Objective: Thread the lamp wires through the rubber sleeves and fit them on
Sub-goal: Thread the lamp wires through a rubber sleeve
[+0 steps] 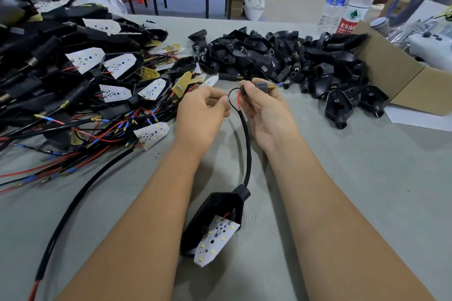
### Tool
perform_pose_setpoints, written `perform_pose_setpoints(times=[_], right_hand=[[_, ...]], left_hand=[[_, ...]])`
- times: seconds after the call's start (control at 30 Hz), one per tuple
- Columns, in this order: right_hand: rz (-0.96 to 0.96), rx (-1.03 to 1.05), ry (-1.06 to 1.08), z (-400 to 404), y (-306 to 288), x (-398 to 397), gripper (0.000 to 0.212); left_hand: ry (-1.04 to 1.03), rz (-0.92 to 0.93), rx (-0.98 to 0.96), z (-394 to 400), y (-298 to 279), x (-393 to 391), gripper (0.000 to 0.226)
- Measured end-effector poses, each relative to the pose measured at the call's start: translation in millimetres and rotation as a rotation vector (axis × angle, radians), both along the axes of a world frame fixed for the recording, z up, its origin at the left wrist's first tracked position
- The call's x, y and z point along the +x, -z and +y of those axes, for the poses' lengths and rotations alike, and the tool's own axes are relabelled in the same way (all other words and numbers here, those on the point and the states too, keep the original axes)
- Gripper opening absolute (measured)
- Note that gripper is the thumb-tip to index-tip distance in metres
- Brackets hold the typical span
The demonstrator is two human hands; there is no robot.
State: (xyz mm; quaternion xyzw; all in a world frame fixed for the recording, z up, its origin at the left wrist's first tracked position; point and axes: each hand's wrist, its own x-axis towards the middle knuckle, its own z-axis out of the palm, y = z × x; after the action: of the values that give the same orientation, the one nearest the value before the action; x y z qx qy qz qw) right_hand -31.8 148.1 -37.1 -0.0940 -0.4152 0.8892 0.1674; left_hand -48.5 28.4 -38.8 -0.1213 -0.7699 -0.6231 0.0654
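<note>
A black lamp housing (215, 212) with a white LED board (216, 239) lies on the table between my forearms. Its black sheathed cable (247, 151) rises to my hands and splits into a red wire (238, 102) and a black wire (230, 95). My right hand (264, 110) grips a black ribbed rubber sleeve (261, 86) with a brass threaded end and a blue-tipped wire sticking out to the right. My left hand (203, 110) pinches the black wire loop just left of the sleeve.
A heap of wired lamps with LED boards (73, 76) covers the left side. A pile of empty black housings and sleeves (281, 56) lies beyond my hands. A cardboard box (401, 76) and two water bottles (347, 0) stand at the right. A loose thick black cable (73, 205) curves at lower left.
</note>
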Motion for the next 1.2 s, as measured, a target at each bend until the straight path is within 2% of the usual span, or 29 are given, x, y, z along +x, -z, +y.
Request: perform_pose_setpoints(times=[0.17, 0.3, 0.43, 0.5, 0.63, 0.8, 0.93, 1.1, 1.2], right_hand=[[-0.006, 0.180, -0.025, -4.9, 1.7, -1.7, 0.020], [-0.011, 0.146, 0.017, -5.2, 1.2, -1.1, 0.019], [-0.024, 0.157, 0.065, -6.4, -0.7, -1.0, 0.013], [-0.053, 0.170, 0.070, -5.1, -2.5, -0.9, 0.008], [-0.071, 0.313, 0.049, -4.4, -2.8, 0.5, 0.006], [-0.037, 0.503, 0.070, -4.4, -1.5, 3.2, 0.004], [-0.007, 0.593, 0.014, -9.1, -1.9, 4.6, 0.006], [-0.006, 0.531, -0.022, -11.3, -3.7, 5.3, 0.009], [0.011, 0.516, 0.037, -9.6, -2.0, 5.1, 0.006]], left_hand=[[0.033, 0.018, 0.007, 4.4, 0.0, 0.5, 0.013], [0.061, -0.001, -0.018, 3.7, 1.6, 0.6, 0.005], [0.115, 0.020, -0.167, 5.3, 4.4, 1.9, 0.016], [0.094, 0.051, -0.142, 4.8, 3.3, 2.2, 0.024], [0.069, 0.002, 0.040, 3.8, 0.5, 4.8, 0.036], [0.051, 0.023, -0.026, 2.9, -2.5, 1.6, 0.021], [0.056, -0.145, 0.081, 9.9, -5.6, 3.2, 0.014], [0.123, -0.341, 0.332, 5.7, -8.6, 2.7, 0.018], [0.170, -0.390, 0.307, 1.8, -11.8, 1.3, 0.017]])
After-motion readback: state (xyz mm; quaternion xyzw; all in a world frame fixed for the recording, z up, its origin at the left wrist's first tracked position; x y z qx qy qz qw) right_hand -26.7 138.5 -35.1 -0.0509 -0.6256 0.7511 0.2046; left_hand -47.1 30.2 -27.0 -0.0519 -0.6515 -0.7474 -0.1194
